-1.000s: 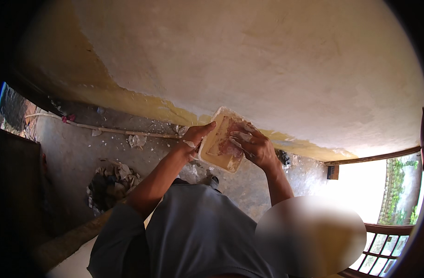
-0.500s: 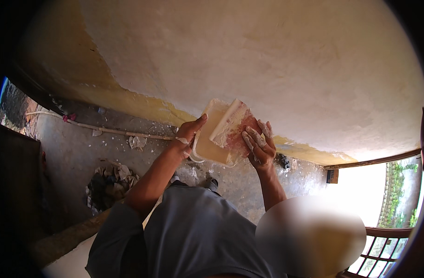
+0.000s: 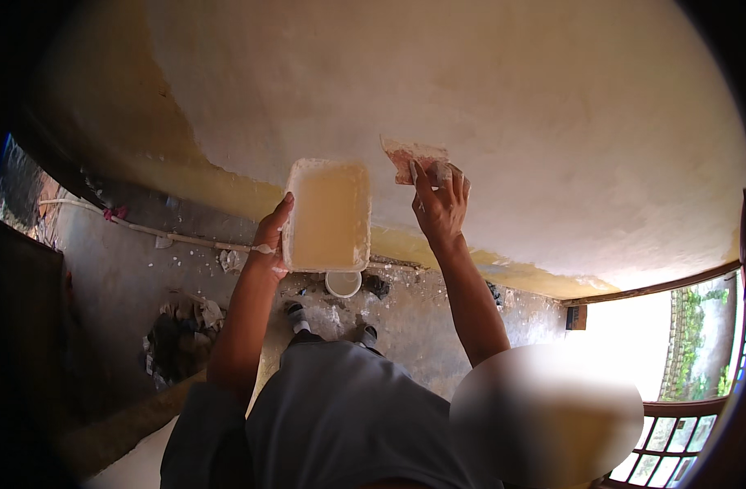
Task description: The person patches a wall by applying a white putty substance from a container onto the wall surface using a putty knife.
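Observation:
My left hand (image 3: 272, 238) grips the left side of a shallow rectangular plastic tub (image 3: 365, 224), its rim smeared with whitish paste. The inside looks pale tan. Up and to the right, my right hand (image 3: 444, 198) pinches a flat reddish putty spreader (image 3: 414, 152) crusted with pale paste. The spreader's far edge lies at the wall (image 3: 544, 138); whether it touches cannot be made out. Much of the wall wears a pale coat, with yellowish older surface along its lower and left parts.
A white bucket (image 3: 343, 284) stands on the floor just beyond my feet. A long pale pole (image 3: 177, 236) lies along the wall's foot at left. Near my left arm is a heap of dark and pale scraps (image 3: 181, 342). A barred window (image 3: 666, 440) is at lower right.
The spreader has left the tub and moved up to the wall with my right hand. My left hand has shifted the tub left, and the bucket has come into sight.

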A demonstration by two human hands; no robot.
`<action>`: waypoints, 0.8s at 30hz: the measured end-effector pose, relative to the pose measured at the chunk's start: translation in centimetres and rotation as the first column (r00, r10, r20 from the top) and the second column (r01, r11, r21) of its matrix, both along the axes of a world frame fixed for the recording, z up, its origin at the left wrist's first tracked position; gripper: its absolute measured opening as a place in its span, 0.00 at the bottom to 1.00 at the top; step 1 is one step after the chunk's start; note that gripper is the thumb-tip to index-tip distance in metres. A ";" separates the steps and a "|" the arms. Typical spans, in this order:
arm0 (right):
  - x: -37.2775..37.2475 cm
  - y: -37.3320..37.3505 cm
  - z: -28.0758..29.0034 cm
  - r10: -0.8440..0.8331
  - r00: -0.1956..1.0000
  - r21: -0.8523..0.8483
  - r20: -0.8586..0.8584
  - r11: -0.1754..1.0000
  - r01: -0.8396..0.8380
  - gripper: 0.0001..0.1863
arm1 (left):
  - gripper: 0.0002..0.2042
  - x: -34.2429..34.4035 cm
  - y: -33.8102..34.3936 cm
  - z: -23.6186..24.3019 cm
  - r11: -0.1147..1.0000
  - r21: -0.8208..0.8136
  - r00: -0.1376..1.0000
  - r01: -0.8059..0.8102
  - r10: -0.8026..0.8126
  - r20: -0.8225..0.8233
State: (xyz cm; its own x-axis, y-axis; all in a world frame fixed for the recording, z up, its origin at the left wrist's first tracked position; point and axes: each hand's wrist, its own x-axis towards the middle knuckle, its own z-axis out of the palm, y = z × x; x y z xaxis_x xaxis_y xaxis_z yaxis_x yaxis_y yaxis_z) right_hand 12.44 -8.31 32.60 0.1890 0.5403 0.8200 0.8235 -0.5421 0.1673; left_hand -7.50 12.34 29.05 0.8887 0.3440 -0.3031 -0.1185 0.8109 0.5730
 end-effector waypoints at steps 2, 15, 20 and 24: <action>1.9 1.3 0.6 -0.011 1.000 -0.030 0.015 0.999 0.011 0.25 | 0.31 -1.1 0.3 -0.5 1.000 -0.010 1.000 -0.014 0.014 -0.001; 7.8 3.5 27.9 -0.087 0.991 0.234 0.106 0.970 0.061 0.22 | 0.31 -4.4 1.0 -5.3 0.994 -0.083 0.986 -0.075 0.062 -0.153; 4.3 4.7 20.6 0.002 0.999 0.042 -0.042 0.999 -0.001 0.09 | 0.31 -4.5 0.4 -6.2 0.989 -0.067 0.975 -0.131 0.117 -0.188; 5.0 6.0 7.7 0.012 0.999 -0.065 -0.030 0.998 -0.014 0.07 | 0.30 -3.3 0.1 -5.0 0.990 -0.116 0.976 -0.086 0.060 -0.210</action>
State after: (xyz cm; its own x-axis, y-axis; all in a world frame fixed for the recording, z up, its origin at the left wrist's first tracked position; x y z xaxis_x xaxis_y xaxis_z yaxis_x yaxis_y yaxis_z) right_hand 17.44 -2.29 40.26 0.2054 0.5947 0.7772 0.8358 -0.5198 0.1768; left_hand -10.78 12.41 24.08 0.7767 0.3539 -0.5211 -0.0698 0.8705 0.4872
